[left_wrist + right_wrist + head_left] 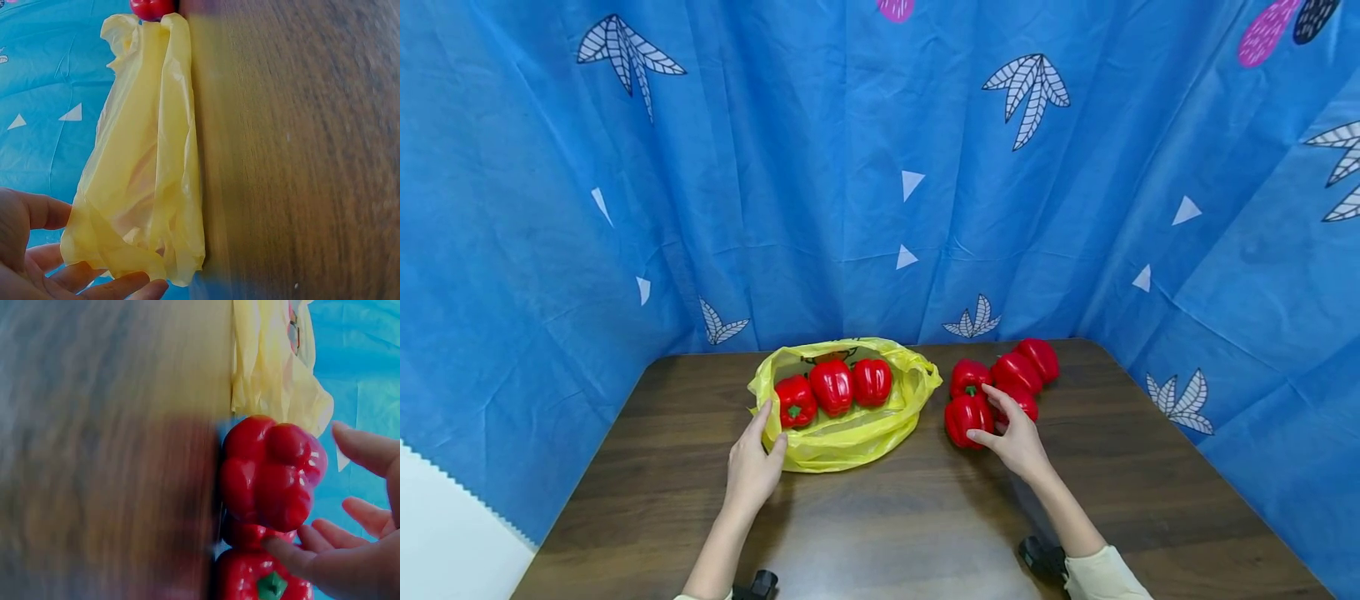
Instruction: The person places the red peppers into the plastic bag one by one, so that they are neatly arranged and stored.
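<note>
A yellow plastic bag (850, 454) lies on the table with its mouth spread wide; three red bell peppers (831, 388) show inside. At the bag's left end is my left hand (752, 467), thumb and fingers spread along its edge, the fingertips touching the plastic in the left wrist view. To the right of the bag, several more red bell peppers (1017, 371) sit in a cluster. My right hand (1017, 440) is spread beside the nearest bell pepper (967, 421), thumb in front and fingers behind. In the right wrist view, a gap shows between some fingertips and that pepper (272, 472).
The dark wooden table (880, 533) extends toward me. A blue patterned curtain (842, 167) hangs behind it and along both sides. Each wrist carries a small black device, such as the one (1041, 557) on the right.
</note>
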The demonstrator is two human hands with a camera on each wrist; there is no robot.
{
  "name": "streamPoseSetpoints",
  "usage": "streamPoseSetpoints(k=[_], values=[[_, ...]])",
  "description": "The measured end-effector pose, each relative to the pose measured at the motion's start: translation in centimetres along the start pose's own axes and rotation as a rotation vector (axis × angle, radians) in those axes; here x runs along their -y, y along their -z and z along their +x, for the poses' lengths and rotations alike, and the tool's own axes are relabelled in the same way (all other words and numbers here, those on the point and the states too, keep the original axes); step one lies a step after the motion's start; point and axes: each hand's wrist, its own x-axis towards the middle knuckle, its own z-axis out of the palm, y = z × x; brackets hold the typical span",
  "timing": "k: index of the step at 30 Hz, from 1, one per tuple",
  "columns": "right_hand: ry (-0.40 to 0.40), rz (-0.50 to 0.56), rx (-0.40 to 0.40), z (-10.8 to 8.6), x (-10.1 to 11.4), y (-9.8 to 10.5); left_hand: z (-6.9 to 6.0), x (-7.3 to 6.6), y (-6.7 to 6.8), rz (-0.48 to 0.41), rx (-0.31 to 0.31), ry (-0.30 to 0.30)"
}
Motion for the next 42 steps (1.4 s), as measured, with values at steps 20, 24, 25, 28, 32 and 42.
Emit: streamPoseSetpoints(k=[20, 24, 25, 28, 32, 42], values=[[-0.062, -0.189, 0.022, 0.2, -0.8, -1.7, -0.9, -0.2, 0.3, 0.030, -0.020, 0.002], [-0.067, -0.194, 0.012, 0.2, -0.7, -1.4, -1.3, -0.6, -0.1, 0.032, -0.027, -0.008], [-0.069, -0.191, 0.012, 0.1, -0.7, -1.4, -1.4, -0.6, -0.2, 0.030, -0.029, -0.006], [-0.073, -0.189, 0.005, 0.1, -0.6, -1.2, -1.7, -0.8, -0.5, 0.012, -0.041, 0.010], [-0.083, -0.188, -0.010, 0.1, -0.4, -0.9, -2.0, -0.9, -0.8, -0.017, -0.055, 0.029], [-0.092, -0.097, -0.039, -0.2, 2.1, 0.0, -2.5, -0.4, -1.5, -0.039, -0.110, 0.016]])
